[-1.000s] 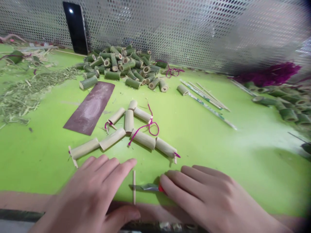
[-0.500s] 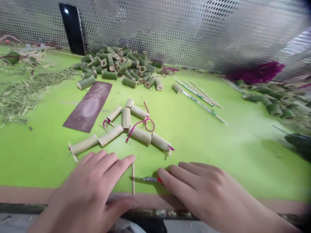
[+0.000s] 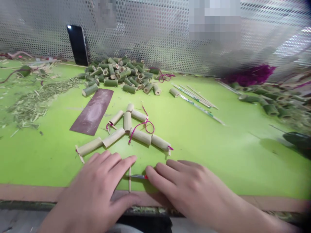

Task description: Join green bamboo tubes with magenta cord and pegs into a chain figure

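A short thin bamboo stick lies upright in view near the table's front edge. My left hand rests beside it with fingers stretched and thumb apart, the index fingertip by the stick's far end. My right hand is closed on a small knife; only its blade and a bit of red handle show. The blade crosses the stick. Just beyond my hands lies a figure of peeled bamboo tubes, strung with magenta cord and with small pegs at its limb ends.
Brown sandpaper lies left of the figure. Behind are a heap of green bamboo tubes and a phone against a perforated metal screen. Shavings spread left; thin sticks, magenta thread and more tubes sit right.
My right hand and the knife have moved left, closer to my left hand, and the blade reaches further past the stick. The view has tilted up slightly.
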### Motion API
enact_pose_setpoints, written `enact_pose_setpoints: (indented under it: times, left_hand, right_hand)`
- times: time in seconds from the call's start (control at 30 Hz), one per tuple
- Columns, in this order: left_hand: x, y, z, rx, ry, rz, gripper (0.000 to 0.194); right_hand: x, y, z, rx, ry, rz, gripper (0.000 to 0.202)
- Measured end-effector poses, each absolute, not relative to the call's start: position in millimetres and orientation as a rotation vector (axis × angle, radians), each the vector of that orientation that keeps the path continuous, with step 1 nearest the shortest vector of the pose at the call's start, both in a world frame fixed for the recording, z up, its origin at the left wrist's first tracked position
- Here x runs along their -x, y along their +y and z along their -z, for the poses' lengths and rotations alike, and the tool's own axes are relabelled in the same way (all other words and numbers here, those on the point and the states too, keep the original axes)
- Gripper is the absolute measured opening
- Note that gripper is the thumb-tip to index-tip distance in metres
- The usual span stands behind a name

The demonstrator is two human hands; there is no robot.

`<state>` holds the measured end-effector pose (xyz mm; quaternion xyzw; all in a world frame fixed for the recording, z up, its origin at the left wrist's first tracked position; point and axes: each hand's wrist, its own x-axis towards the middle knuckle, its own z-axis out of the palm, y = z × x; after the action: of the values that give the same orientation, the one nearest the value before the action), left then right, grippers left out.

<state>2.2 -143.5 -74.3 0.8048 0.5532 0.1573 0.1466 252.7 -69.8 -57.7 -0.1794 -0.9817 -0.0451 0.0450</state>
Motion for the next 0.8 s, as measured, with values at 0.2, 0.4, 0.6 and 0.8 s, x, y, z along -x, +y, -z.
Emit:
enact_pose_setpoints:
  times: [0.2, 0.4, 0.6, 0.8]
  left_hand:
    - [-3, -142, 75, -2.382, 1.557, -0.463, 0.058]
    - [-3, -139, 75, -2.459, 1.556, -0.462, 0.059]
    - [-3, -138, 74, -2.437, 1.516, -0.450, 0.059]
    - [-5, -138, 78, -2.366, 1.538, -0.466, 0.057]
  right_hand:
    - [-267, -71, 54, 0.601, -3.009, 0.104, 0.020]
    - [-251, -74, 53, 0.632, -3.031, 0.109, 0.018]
    - [-264, -72, 53, 0.641, -3.010, -0.029, 0.023]
    - [-256, -71, 58, 0.623, -3.009, 0.022, 0.021]
